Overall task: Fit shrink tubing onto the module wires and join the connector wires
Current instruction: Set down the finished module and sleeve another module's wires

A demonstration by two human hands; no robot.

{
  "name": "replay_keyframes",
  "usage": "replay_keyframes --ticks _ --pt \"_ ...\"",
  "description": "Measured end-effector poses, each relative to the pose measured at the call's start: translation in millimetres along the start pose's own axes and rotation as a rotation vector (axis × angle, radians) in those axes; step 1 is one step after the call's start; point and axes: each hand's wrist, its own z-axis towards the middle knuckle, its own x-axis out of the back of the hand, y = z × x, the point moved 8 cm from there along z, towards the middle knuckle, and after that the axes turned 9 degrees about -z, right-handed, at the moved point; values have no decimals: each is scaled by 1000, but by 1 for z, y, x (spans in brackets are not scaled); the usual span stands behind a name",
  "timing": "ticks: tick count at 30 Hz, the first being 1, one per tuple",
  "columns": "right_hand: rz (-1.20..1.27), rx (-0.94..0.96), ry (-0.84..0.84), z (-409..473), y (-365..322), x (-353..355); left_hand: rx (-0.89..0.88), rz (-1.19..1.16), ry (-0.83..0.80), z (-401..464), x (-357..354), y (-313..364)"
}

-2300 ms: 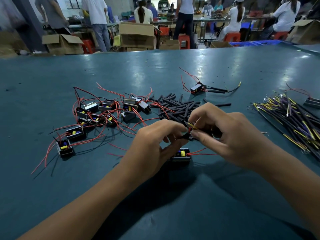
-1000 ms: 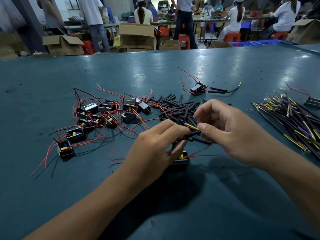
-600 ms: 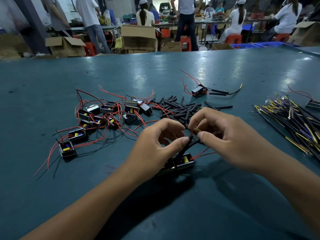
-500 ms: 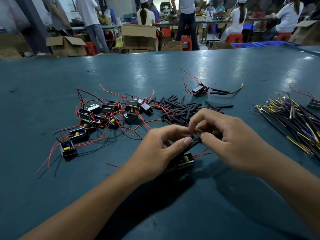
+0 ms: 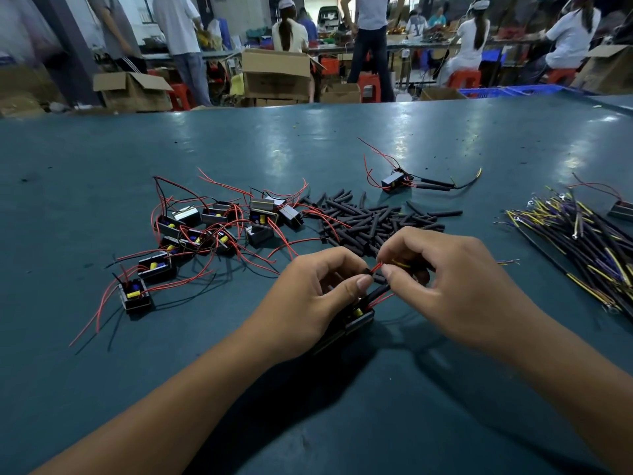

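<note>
Both hands are working close together over the teal-painted table (image 5: 102,389), near its front middle: the left hand (image 5: 308,303) is pinching a thin red module wire (image 5: 376,268) between thumb and forefinger, and the right hand (image 5: 452,289) is pinching a yellow-striped connector wire (image 5: 400,264) right against it, so the fingertips are almost touching. The small black box-shaped module (image 5: 358,318) with a yellow part inside is lying on the table directly beneath the left thumb, and a short black piece of shrink tubing (image 5: 378,292) is sitting on a wire just above it. That tubing's long axis is running diagonally, its lower end pointing down-left toward the module and its upper end pointing up-right toward the right hand; the red wire is rising from the module along roughly the same line. The likely trouble here is the two bare ends slipping past each other, since both are fine and held only by fingertips; a loose twist could then pull apart when the tubing is slid over it. The sleeve could also slide down against the module and leave the joint uncovered. The heap of loose black tubing pieces (image 5: 363,221) and the tangle of red-wired modules (image 5: 212,231) are lying just beyond the hands, where a trailing lead could snag and drag the work.
</note>
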Motion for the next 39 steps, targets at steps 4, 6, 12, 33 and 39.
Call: replay_keyframes --ticks 4,6,12,33,39 --pt "-38 50 12 0 -3 0 10 27 -8 1 4 -2" --pt "-84 79 34 0 -5 1 1 73 -6 0 5 -2" --pt "-166 150 28 0 -8 1 -138 294 40 -1 10 12" --pt "-248 285 -17 1 -15 -4 -107 246 15 0 8 7" --pt "-174 194 20 0 -10 -1 -78 231 8 0 6 6"
